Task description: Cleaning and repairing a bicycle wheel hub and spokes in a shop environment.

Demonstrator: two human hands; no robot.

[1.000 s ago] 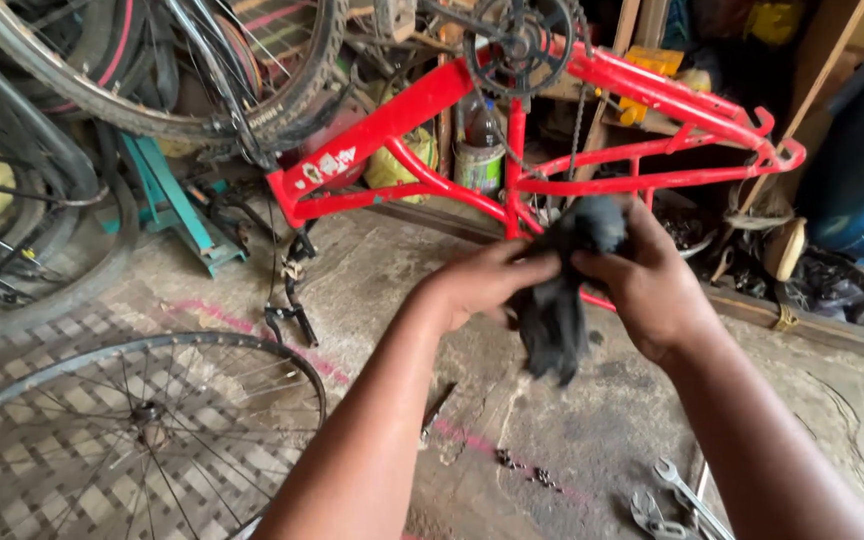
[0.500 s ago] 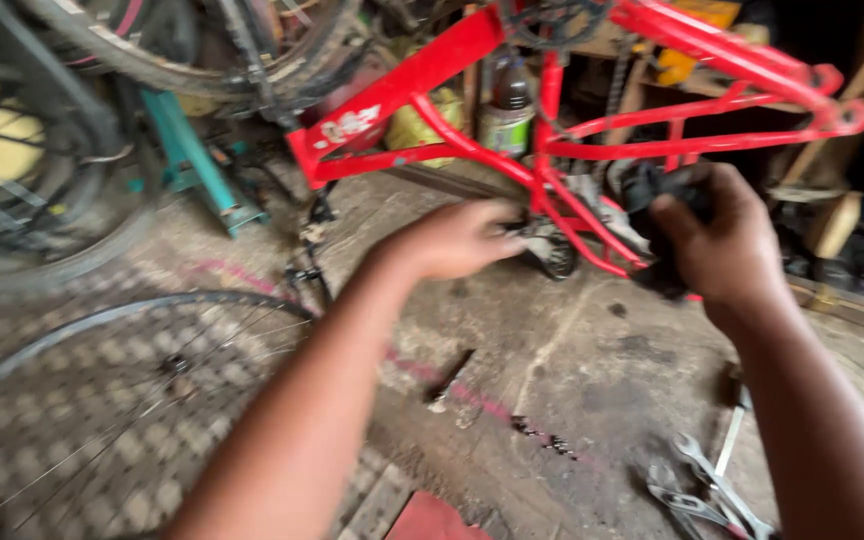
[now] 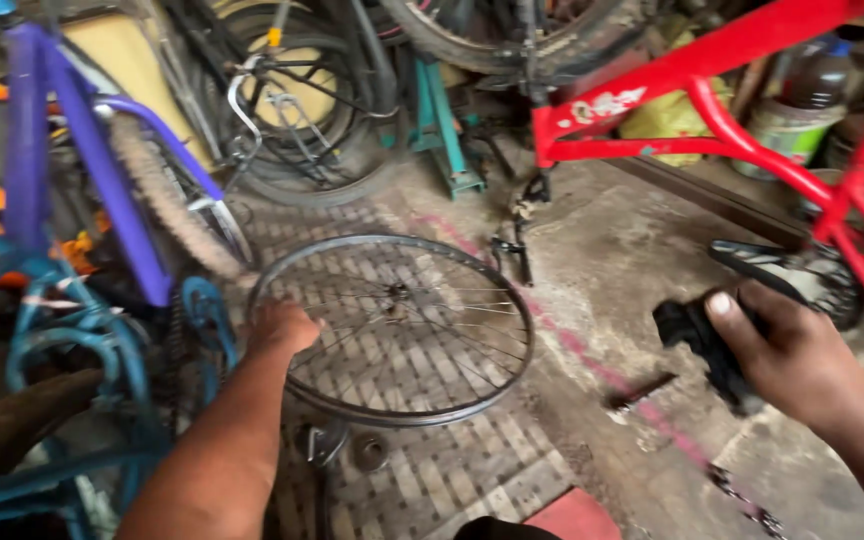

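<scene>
Black rag (image 3: 702, 345) is bunched in the right hand (image 3: 787, 350); the left hand (image 3: 280, 328) closes on the near-left rim of the wheel (image 3: 392, 325) lying flat on the floor (image 3: 642, 250). Best lift it by the rim, clear of the spokes.

Bare spoked wheel (image 3: 397, 330) flat on floor; black rag (image 3: 704, 345) bunched.

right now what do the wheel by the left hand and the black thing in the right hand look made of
Wheel rim: seemingly dark, dull metal, with thin wire spokes and no tyre; the left hand rests at its edge.
Black thing: probably soft cloth, crumpled and matte, gripped by the right hand.
</scene>
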